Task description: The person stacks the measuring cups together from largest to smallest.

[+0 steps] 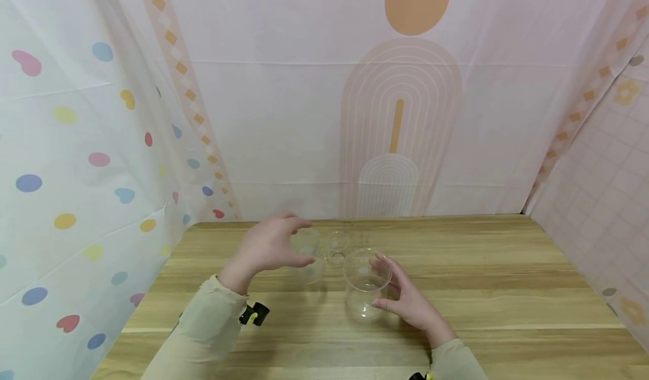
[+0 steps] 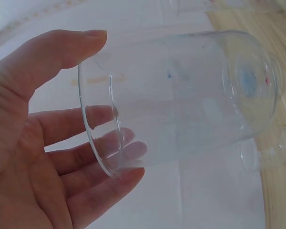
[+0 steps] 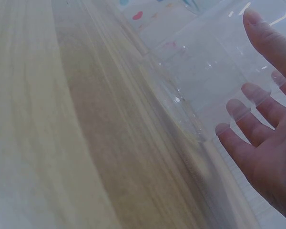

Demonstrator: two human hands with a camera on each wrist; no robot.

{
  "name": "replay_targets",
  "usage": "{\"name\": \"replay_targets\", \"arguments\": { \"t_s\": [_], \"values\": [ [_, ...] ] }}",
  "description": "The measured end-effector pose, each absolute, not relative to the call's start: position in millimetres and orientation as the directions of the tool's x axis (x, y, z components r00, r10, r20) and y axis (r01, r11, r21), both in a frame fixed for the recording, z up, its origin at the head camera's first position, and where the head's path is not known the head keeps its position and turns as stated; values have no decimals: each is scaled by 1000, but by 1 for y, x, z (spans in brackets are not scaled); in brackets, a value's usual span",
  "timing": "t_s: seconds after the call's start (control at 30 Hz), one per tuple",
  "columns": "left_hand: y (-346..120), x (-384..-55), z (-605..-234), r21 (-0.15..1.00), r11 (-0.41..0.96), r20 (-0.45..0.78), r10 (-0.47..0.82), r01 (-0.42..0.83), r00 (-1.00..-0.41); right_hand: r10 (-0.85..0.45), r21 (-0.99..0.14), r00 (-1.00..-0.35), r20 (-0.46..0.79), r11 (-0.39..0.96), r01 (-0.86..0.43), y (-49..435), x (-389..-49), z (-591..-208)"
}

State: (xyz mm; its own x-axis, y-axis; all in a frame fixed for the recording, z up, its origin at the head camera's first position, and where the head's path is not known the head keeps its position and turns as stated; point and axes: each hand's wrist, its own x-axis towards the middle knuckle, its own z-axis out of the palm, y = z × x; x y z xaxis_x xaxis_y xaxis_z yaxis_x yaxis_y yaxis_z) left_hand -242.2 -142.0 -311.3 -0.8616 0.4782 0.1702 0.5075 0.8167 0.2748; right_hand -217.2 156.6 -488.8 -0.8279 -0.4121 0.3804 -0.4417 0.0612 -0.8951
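In the head view, a large clear glass beaker [image 1: 364, 298] with a flared rim stands upright on the table. My right hand [image 1: 408, 298] holds its right side, thumb in front and fingers behind. Left of it is another clear beaker [image 1: 313, 270], faint against the wood. My left hand [image 1: 266, 247] is around this one's top. In the left wrist view, thumb and fingers curve about the rim of the beaker [image 2: 176, 95], several fingertips visible through the glass. The right wrist view shows fingertips against the wall of the larger beaker [image 3: 205, 62].
A small clear glass vessel [image 1: 337, 242] stands between and behind the two beakers. The wooden table [image 1: 497, 301] meets a patterned cloth backdrop [image 1: 274, 143] at its far edge. Cloth also hangs at the left and right sides.
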Motion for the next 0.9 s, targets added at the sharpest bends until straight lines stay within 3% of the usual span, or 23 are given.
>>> {"name": "replay_targets", "arguments": {
  "t_s": [0.4,0.73,0.9],
  "values": [
    [-122,-239,-303,229,777,246,537,587,-807,-406,-906,-843,351,79,-416,155,-215,-485],
    [-103,-232,-289,161,801,204,544,576,-814,-411,-890,-825,387,67,-451,157,-216,-489],
    [-99,-231,-283,149,787,239,560,599,-794,-412,-894,-827,381,63,-444,157,-216,-488]
  ]
}}
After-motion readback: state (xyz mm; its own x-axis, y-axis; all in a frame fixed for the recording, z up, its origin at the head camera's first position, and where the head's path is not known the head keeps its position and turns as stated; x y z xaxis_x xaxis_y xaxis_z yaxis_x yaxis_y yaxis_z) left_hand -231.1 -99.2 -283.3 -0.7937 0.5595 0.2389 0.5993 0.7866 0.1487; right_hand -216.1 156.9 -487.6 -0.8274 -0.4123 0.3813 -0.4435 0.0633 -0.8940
